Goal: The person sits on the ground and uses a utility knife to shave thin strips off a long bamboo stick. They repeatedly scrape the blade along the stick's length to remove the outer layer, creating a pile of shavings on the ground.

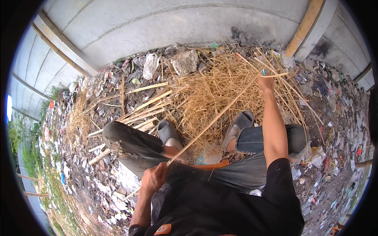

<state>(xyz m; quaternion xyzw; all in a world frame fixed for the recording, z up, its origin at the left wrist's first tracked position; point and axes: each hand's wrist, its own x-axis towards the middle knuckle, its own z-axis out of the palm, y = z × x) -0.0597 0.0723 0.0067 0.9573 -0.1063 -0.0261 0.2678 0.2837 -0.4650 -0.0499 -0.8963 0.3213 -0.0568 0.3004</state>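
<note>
A long, thin bamboo strip [215, 118] runs slantwise across my lap, from near left to far right. My left hand [154, 177] is closed around its near end, above my left thigh. Stretched far forward, my right hand [266, 82] is closed beside the strip's far end. A small blue piece [264, 72] shows at its fingers, and a short pale strip crosses there; what exactly that fist grips is unclear. Below the strip, a heap of dry straw-like shavings [212, 88] spreads between and beyond my feet. Something flat and orange [210, 165] lies between my thighs, partly covered.
Split bamboo pieces [147, 104] lie left of the shavings, with more long strips [293, 92] at the right. A pale rock [185, 63] and a plastic bag [151, 66] sit near the concrete wall [173, 27]. Litter [90, 173] covers the ground around me.
</note>
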